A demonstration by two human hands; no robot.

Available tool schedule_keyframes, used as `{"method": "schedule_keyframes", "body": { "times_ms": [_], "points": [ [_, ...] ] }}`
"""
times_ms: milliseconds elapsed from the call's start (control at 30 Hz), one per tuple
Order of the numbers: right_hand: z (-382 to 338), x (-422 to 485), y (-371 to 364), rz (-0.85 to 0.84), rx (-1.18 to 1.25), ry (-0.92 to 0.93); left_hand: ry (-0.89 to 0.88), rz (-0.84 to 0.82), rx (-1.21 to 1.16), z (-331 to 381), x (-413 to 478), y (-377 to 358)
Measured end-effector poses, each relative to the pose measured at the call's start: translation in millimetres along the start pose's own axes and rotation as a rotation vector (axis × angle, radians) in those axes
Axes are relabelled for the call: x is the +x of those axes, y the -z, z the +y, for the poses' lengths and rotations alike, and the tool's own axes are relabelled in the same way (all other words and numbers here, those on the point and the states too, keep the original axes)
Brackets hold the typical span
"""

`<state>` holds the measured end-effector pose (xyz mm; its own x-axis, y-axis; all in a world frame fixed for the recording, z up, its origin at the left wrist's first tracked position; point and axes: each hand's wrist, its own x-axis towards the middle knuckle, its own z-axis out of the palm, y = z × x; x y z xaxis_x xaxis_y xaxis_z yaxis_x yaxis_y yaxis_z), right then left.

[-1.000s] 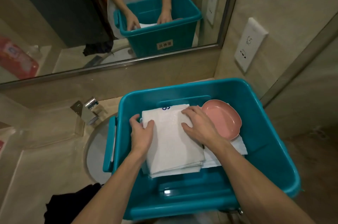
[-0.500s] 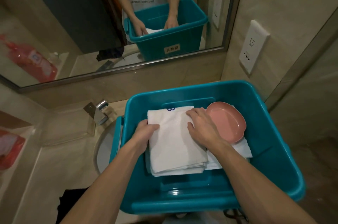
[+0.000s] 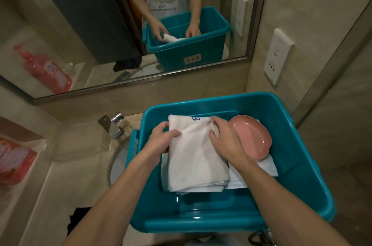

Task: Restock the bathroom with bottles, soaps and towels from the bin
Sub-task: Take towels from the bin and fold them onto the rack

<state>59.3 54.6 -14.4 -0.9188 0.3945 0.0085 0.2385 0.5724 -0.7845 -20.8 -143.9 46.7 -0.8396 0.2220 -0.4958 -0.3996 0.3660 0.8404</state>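
A teal plastic bin (image 3: 302,175) rests over the right side of the sink. Inside lies a folded white towel (image 3: 197,161) with blue print at its far edge, on top of more white cloth (image 3: 267,167). My left hand (image 3: 161,139) pinches the towel's left edge. My right hand (image 3: 225,141) grips its right edge, bunching the fabric. A pink soap dish (image 3: 251,139) lies in the bin just right of my right hand.
A chrome faucet (image 3: 113,125) stands left of the bin above the white basin (image 3: 116,163). A red refill pouch (image 3: 14,159) leans at the far left. Dark cloth (image 3: 80,219) lies on the counter's front. The mirror (image 3: 80,24) and a wall outlet (image 3: 277,56) are behind.
Both hands have gone from lying flat on the towel to gripping its side edges, and the towel's far part has lifted and bunched. The camera has shifted left.
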Motion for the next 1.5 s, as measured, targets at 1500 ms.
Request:
{"method": "schedule_keyframes", "body": {
  "times_ms": [1500],
  "points": [
    [-329.9, -243.5, 157.8, 0.923, 0.367, 0.164, -0.875, -0.876, -0.218, 193.6, -187.7, 119.4]
  ]
}}
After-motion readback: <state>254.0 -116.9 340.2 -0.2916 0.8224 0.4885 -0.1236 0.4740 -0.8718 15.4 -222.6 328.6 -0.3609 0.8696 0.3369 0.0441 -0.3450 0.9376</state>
